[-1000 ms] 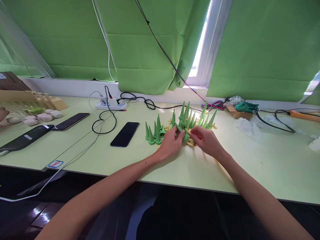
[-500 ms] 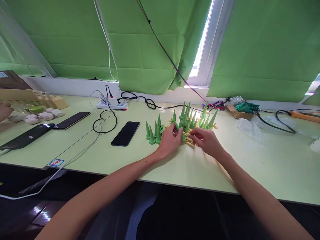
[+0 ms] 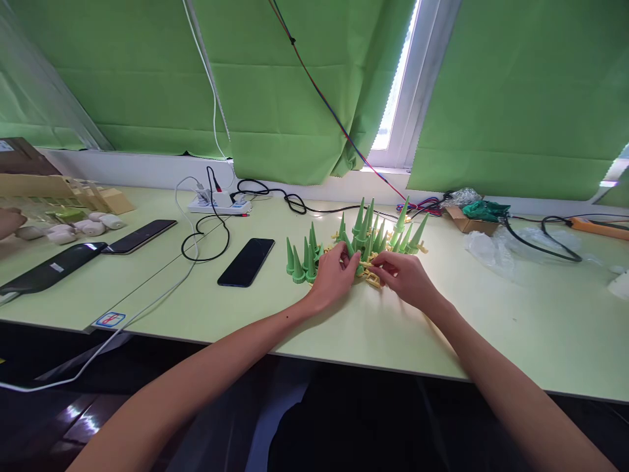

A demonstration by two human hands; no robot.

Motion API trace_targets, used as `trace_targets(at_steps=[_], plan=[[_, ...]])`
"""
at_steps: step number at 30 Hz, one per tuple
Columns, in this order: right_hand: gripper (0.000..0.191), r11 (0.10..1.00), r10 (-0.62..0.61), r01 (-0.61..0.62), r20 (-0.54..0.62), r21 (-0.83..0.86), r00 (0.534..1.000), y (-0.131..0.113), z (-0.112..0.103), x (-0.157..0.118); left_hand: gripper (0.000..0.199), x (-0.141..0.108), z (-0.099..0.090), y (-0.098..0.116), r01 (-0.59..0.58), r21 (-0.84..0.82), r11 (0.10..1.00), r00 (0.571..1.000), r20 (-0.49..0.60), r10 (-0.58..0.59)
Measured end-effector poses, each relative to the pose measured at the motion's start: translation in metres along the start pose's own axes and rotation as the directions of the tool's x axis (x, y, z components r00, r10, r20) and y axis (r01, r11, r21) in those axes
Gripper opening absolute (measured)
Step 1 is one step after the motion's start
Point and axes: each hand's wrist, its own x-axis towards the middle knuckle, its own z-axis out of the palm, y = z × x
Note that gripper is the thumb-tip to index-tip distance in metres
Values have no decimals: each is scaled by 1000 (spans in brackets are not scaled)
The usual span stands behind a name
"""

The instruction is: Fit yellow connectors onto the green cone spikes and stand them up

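Observation:
Several green cone-shaped plastic pieces [image 3: 362, 231] stand upright in a cluster on the pale green table [image 3: 304, 328]. Small yellow plastic parts [image 3: 372, 279] lie among and in front of them. My left hand [image 3: 335, 270] is closed around one green cone [image 3: 348, 246], which leans in its fingers. My right hand [image 3: 400, 272], also closed, pinches a small yellow piece [image 3: 365, 263] against the base of that cone. Both hands rest low at the front of the cluster and hide part of it. More green cones [image 3: 297, 265] stand left of my left hand.
A black phone [image 3: 246, 262] lies left of the cones, with two more dark devices beyond it. A power strip [image 3: 219, 204] and looping cables [image 3: 295, 202] run along the back. At right are a small cardboard box [image 3: 472, 221] and clear plastic bags [image 3: 491, 252]. Another person's hand [image 3: 10, 221] shows far left.
Both hands stay in nearly the same place. The yellow piece between them has shifted slightly, now lying more level toward the cone.

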Motion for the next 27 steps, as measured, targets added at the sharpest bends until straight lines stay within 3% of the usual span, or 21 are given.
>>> trace_targets(at_steps=[9, 17, 27], plan=[[20, 1000, 4, -4, -11, -2, 1000, 1, 2, 0, 32, -1, -1, 2, -35, 5, 999, 999, 17, 35], [19, 995, -80, 78, -25, -69, 996, 2, 4, 0, 30, -2, 1, 0, -76, 13, 997, 997, 17, 75], [23, 995, -64, 64, -6, -73, 998, 0, 6, 0, 30, -3, 2, -3, -131, 33, 991, 991, 13, 130]])
